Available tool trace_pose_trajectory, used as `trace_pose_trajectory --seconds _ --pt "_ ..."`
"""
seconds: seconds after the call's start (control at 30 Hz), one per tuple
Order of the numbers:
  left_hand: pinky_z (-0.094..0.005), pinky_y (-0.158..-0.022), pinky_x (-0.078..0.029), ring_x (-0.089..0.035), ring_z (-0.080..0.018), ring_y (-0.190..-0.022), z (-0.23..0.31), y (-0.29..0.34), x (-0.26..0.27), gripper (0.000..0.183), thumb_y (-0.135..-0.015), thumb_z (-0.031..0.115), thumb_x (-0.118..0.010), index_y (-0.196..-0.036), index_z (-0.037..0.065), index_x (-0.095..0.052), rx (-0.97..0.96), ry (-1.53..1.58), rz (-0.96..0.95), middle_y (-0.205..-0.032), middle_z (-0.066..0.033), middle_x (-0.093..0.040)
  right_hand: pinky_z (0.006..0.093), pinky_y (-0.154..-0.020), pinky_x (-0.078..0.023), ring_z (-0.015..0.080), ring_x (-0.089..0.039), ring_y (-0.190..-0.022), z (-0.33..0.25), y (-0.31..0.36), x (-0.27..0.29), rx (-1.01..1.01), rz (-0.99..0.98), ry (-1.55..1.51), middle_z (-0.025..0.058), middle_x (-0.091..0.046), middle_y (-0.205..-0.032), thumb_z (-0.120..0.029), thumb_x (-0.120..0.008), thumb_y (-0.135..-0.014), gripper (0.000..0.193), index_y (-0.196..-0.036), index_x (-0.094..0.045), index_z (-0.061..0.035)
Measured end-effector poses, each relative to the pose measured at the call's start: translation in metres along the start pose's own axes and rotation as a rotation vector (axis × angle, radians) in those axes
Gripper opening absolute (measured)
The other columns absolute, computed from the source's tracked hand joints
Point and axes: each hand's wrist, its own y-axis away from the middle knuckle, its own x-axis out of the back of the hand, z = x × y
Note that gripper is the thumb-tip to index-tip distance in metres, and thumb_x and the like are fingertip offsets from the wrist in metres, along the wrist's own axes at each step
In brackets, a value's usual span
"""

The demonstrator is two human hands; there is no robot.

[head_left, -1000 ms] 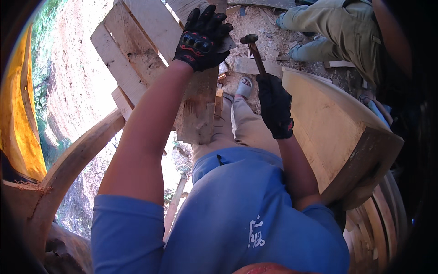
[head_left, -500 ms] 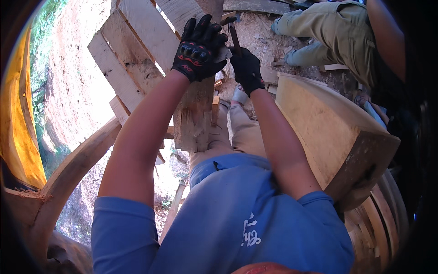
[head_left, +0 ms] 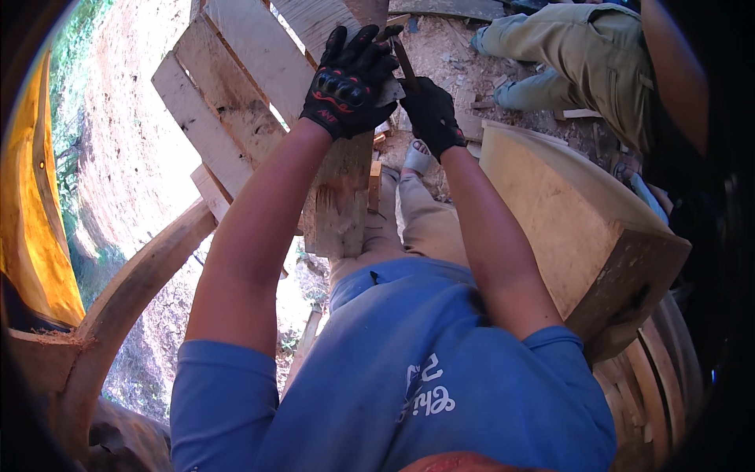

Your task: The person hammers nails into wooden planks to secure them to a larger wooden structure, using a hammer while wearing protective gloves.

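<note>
My left hand (head_left: 346, 90), in a black glove with a hard knuckle guard, lies at the top end of a thick wooden beam (head_left: 338, 216). Its fingers are stretched out and apart. Beside its thumb a pale flat piece (head_left: 390, 92) shows; how far it runs under the palm is hidden. My right hand (head_left: 434, 116), gloved in black too, is closed round the handle of a hammer (head_left: 404, 61). The hammer's dark head is up beside my left fingertips. The beam stands in front of my legs, next to slanted planks (head_left: 236, 86) on its left.
A large curved block of pale wood (head_left: 550, 212) stands close to my right forearm. Another person's trousers (head_left: 582, 63) are at the upper right. A curved wooden rail (head_left: 141, 283) bends round the left side. Wood scraps and chips lie on the ground (head_left: 448, 55).
Both hands and the hammer have shifted very slightly to the right in the picture, along with my body. Their grip and pose look the same.
</note>
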Motion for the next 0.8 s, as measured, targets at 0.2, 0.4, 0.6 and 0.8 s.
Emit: trace_pose_trajectory --seconds 0.2,0.4,0.6,0.8 --pt "-0.0590 -0.134 -0.021 -0.037 -0.0394 -0.159 0.009 0.005 -0.004 0.089 -0.084 0.059 -0.081 -0.157 0.016 -0.054 0.137 -0.040 0.093 -0.161 -0.0179 -0.049 0.0381 -0.086 -0.059 0.0202 -0.076 -0.095 0.011 -0.005 -0.002 -0.016 0.004 -0.035 0.0107 -0.081 -0.106 -0.022 -0.078 -0.097 0.035 -0.129 -0.078 -0.0106" --pt "-0.0621 -0.134 -0.013 -0.027 -0.0459 -0.162 0.014 0.000 0.001 0.111 -0.081 0.061 -0.082 -0.172 0.024 -0.030 0.268 -0.126 -0.087 -0.171 -0.0217 -0.034 0.0371 -0.078 -0.058 0.0173 -0.073 -0.086 0.007 -0.009 0.001 -0.040 -0.041 -0.043 0.0078 -0.080 -0.101 -0.023 -0.077 -0.098 0.037 -0.133 -0.078 -0.0110" --pt "-0.0634 -0.135 -0.008 -0.013 -0.0437 -0.169 0.018 -0.007 0.011 0.114 -0.083 0.045 -0.083 -0.176 0.026 -0.020 0.315 -0.209 -0.319 -0.182 -0.0181 -0.017 0.0465 -0.086 -0.057 0.0301 -0.078 -0.101 -0.035 0.043 0.059 0.072 -0.051 -0.058 0.0169 -0.081 -0.108 -0.041 -0.067 -0.108 0.038 -0.121 -0.077 -0.0068" --pt "-0.0617 -0.136 -0.007 -0.014 -0.0399 -0.169 0.023 -0.003 0.010 0.097 -0.088 0.043 -0.075 -0.172 0.021 -0.031 0.353 -0.194 -0.314 -0.181 -0.0155 -0.020 0.0493 -0.074 -0.056 0.0431 -0.074 -0.086 -0.059 0.137 0.088 0.405 0.211 0.241 0.0205 -0.076 -0.100 -0.020 -0.061 -0.112 0.020 -0.124 -0.071 -0.0073"
